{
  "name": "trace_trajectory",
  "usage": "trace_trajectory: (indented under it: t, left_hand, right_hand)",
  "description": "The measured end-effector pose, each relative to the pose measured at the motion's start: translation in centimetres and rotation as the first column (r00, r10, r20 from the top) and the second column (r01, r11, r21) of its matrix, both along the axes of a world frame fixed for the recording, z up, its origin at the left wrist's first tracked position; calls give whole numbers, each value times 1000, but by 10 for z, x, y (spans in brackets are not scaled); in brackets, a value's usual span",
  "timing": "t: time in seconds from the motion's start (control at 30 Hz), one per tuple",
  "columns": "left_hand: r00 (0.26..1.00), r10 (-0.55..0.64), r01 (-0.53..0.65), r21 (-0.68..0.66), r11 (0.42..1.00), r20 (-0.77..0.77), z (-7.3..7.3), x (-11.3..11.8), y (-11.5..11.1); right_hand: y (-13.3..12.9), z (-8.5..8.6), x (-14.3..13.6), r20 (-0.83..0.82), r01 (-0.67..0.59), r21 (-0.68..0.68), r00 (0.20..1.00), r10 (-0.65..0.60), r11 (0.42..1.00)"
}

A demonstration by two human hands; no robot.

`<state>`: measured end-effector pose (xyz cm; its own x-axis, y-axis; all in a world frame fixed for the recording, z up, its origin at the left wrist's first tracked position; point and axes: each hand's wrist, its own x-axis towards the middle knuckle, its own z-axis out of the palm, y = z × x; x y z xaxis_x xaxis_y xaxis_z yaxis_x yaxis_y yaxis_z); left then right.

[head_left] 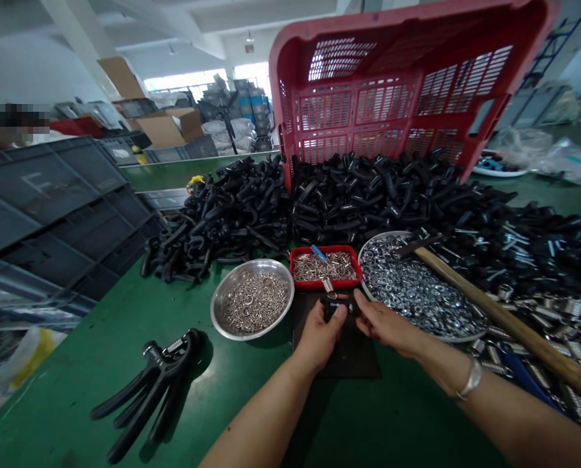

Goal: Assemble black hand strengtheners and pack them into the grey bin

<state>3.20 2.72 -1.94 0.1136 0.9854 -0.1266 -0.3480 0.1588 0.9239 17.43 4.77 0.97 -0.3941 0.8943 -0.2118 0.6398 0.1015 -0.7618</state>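
Observation:
Above a dark mat (353, 354) on the green table, my left hand (320, 333) is closed on a small black part (333, 303) with a metal spring (327, 286) at its top. My right hand (381, 322) is at the part's right end, fingers bent by a small metal piece; what they pinch is too small to make out. Just beyond my hands is a red tray (355, 283) of metal pins with a blue item on top. A steel bowl (217, 311) of small metal parts stands to the left, and a round tray (364, 244) of shiny metal pieces to the right.
Assembled black hand grips (149, 383) lie at the left front. Black handles (232, 208) are heaped behind, under a tipped red crate (283, 97). A wooden-handled hammer (495, 312) rests across the right tray, near loose springs (554, 325). Grey crates (47, 201) stand left.

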Motion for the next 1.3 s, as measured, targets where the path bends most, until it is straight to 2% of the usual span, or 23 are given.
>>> trace_trajectory:
  t: [0.07,0.1,0.13,0.17,0.2,0.27,0.3,0.43,0.57,0.7,0.73,0.83,0.87,0.9,0.93,0.97,1.0,1.03,1.07,1.1,1.17,1.23,1.3]
  left_hand:
    - [997,61,-59,-66,996,38,0,1,2]
    - [996,75,-71,-93,993,46,0,0,2]
    - [996,74,-68,-109,992,47,0,0,3]
    - [997,62,-56,-119,991,44,0,0,3]
    - [998,46,-41,-124,991,39,1,-1,3]
    - [998,45,-40,-132,990,39,1,-2,4]
    - [997,59,-51,-141,989,53,1,-3,4]
    - [994,50,-34,-162,986,93,0,-5,6]
    - [998,15,-7,-149,989,54,1,-5,6]
    - [999,-13,20,-162,987,43,3,-5,5]
    - [1000,-15,15,-139,990,0,3,-5,5]
    - [961,54,-44,45,998,-270,3,-8,2]
    - [922,87,-44,119,992,-378,3,-10,1]
    - [874,104,-17,183,983,-474,4,-11,1]
    - [824,98,36,224,974,-557,5,-13,0]
    - [773,78,98,240,966,-630,7,-14,0]
    - [717,46,170,238,956,-696,9,-16,0]
    - [653,6,248,221,943,-757,12,-17,1]
    - [575,-36,324,188,927,-818,16,-18,2]
    - [474,-68,384,137,913,-878,19,-19,3]
    - [236,-67,427,41,903,-969,24,-21,7]
    - [18,31,415,35,909,-999,26,-23,10]
    - [-121,150,450,81,889,-981,25,-25,13]
  right_hand:
    - [1,-2,-2,95,38,257,993,-65,966]
    - [1,-4,-3,121,45,404,987,-102,914]
    - [2,-5,-5,131,42,500,984,-123,865]
    - [2,-6,-6,128,45,527,983,-131,849]
    - [3,-7,-8,118,49,484,986,-120,874]
    - [5,-8,-10,86,44,303,994,-73,952]
    - [5,-7,-10,80,36,258,995,-58,965]
    - [4,-4,-8,108,26,425,991,-79,905]
    - [0,-2,-6,96,19,226,994,-42,974]
    - [-7,-1,-8,17,114,271,992,-124,956]
    - [-8,-2,-9,-3,132,210,991,-134,969]
    - [-12,-7,-10,-51,93,-145,994,-102,985]
    - [-13,-8,-8,-51,65,-202,996,-77,977]
    - [-13,-9,-6,-30,51,-190,998,-57,980]
    - [-11,-8,-2,12,47,-93,999,-46,995]
    - [-9,-8,2,73,35,84,996,-41,996]
    - [-6,-6,6,140,-9,281,990,-32,960]
    - [-2,-5,10,204,-86,445,979,-8,891]
    - [2,-4,14,267,-181,546,963,35,818]
    - [5,-4,16,332,-279,583,939,90,763]
    - [11,-6,19,453,-414,545,877,160,729]
    - [12,-11,18,508,-407,496,853,124,767]
    - [8,-17,15,480,-329,486,875,67,809]
